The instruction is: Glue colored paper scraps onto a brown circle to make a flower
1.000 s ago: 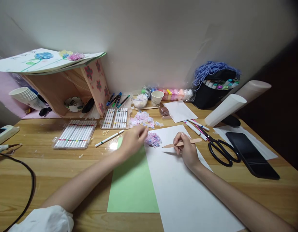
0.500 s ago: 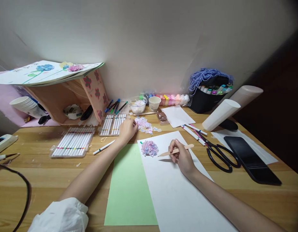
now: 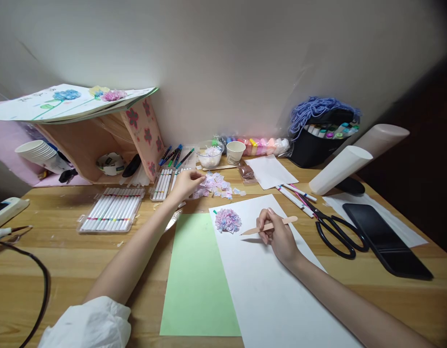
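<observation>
My left hand (image 3: 186, 185) is over the left side of a heap of pale pink and lilac paper scraps (image 3: 218, 184), its fingertips pinched together. Whatever is in the pinch is too small to make out. In my right hand (image 3: 276, 233) is a flat wooden craft stick (image 3: 289, 220), its pointed end aimed left, just above the white paper sheet (image 3: 267, 285). Left of that tip, a rounded cluster of crumpled pink, lilac and blue paper bits (image 3: 228, 220) sits on the sheet's upper part, with a small green mark beside it. A green sheet (image 3: 200, 280) lies partly under the white one.
Marker cases (image 3: 112, 210) stand at left, before a decorated cardboard box (image 3: 140, 135). Behind the scraps are a bowl of white bits (image 3: 210, 157) and a paper cup (image 3: 235, 152). Black-handled scissors (image 3: 339, 232), a phone (image 3: 386, 241) and a black marker holder (image 3: 314, 147) are at right.
My left hand has drawn slightly up and left off the scraps, uncovering more of the heap. My right hand still holds the stick in nearly the same place. The view has shifted slightly.
</observation>
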A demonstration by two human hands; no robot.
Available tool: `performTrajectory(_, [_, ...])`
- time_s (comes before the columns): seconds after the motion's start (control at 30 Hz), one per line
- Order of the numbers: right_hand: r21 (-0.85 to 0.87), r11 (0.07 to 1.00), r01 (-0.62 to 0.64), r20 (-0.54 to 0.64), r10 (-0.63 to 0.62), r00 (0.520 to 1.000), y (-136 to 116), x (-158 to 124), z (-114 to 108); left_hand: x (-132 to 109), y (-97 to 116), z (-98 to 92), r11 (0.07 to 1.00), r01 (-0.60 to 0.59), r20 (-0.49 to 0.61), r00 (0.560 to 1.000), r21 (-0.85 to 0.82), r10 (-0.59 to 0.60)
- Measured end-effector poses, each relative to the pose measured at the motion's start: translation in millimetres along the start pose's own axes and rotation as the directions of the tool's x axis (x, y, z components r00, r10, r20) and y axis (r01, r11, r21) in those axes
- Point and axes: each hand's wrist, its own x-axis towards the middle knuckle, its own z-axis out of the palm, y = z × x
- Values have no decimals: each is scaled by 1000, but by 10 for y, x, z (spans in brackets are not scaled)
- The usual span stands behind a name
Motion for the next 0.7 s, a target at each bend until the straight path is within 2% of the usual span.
performTrajectory(0.2, [-12, 1000, 9, 6, -9, 1000, 5, 5, -6, 13, 4, -20, 1000, 4, 16, 1000, -29, -4])
performTrajectory(0.33, [-16, 1000, 16, -2, -16, 1000, 12, 5, -16, -50, 85, 5, 997, 4, 61, 998, -76, 1])
performTrajectory(0.47, [0, 1000, 29, -11, -29, 1000, 9, 6, -15, -350, 187, 145, 976, -42, 54, 997, -213, 54])
performTrajectory(0.53, [10, 999, 30, -1, -30, 1000, 8, 7, -14, -594, 209, 230, 966, -105, 42, 992, -236, 118])
performTrajectory(0.57, [15, 999, 33, 7, -33, 999, 7, 8, -15, -727, 209, 263, 961, -163, -3, 986, -222, 166])
performTrajectory(0.63, [21, 999, 43, 20, -44, 999, 7, 8, -19, -983, 189, 299, 935, -342, -110, 937, -91, 332])
performTrajectory(0.67, [21, 999, 49, 23, -50, 999, 6, 7, -22, -1098, 170, 300, 889, -458, -104, 884, 14, 457])
performTrajectory(0.7, [22, 998, 53, 24, -54, 998, 5, 5, -25, -1197, 149, 292, 798, -593, -11, 802, 106, 597])
